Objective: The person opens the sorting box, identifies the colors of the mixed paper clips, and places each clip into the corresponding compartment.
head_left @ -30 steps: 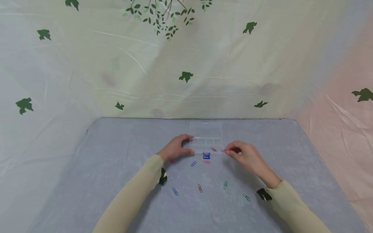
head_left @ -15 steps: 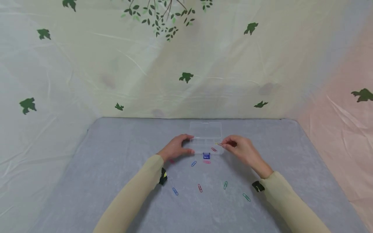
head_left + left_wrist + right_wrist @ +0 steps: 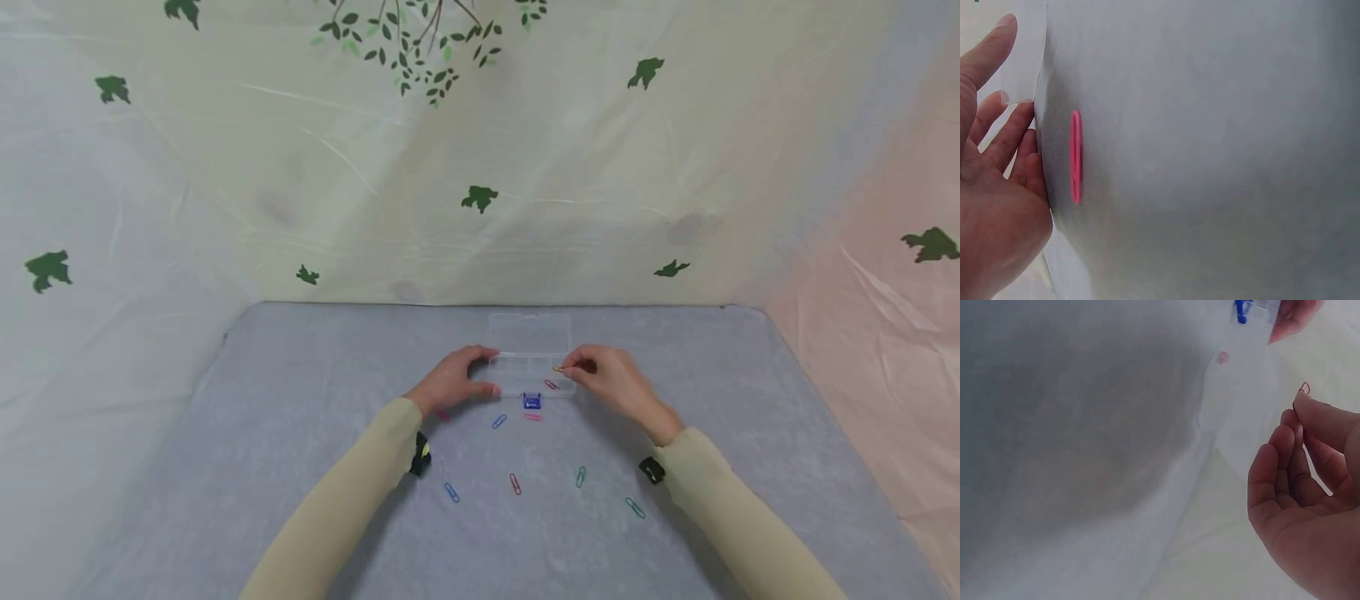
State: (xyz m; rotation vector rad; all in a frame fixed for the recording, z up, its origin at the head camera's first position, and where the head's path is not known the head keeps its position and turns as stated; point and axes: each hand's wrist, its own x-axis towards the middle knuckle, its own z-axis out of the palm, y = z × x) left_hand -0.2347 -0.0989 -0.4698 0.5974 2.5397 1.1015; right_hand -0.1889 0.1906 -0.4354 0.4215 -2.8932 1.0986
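A clear plastic box (image 3: 513, 374) with compartments and a raised lid (image 3: 529, 333) lies at the back of the table. My left hand (image 3: 454, 379) grips its left end, thumb at the front edge and fingers at the back. Between thumb and forefinger, my right hand (image 3: 618, 379) pinches a red paper clip (image 3: 1305, 387) over the box's right compartments. A yellow paper clip (image 3: 557, 368) shows by those fingertips, and another red paper clip (image 3: 551, 384) lies in a front compartment. A blue latch (image 3: 532, 401) sits on the box's front.
Loose paper clips lie in front of the box: pink (image 3: 533, 417), blue (image 3: 499, 422) and another blue one (image 3: 452, 492), red (image 3: 515, 484), and two green (image 3: 581, 477). One more pink clip (image 3: 1076, 157) lies beside my left hand. A patterned cloth (image 3: 480, 250) hangs behind the table.
My right hand has moved left and slightly back with the red paper clip, from the box's right edge to over its back right compartment. My left hand stays on the box.
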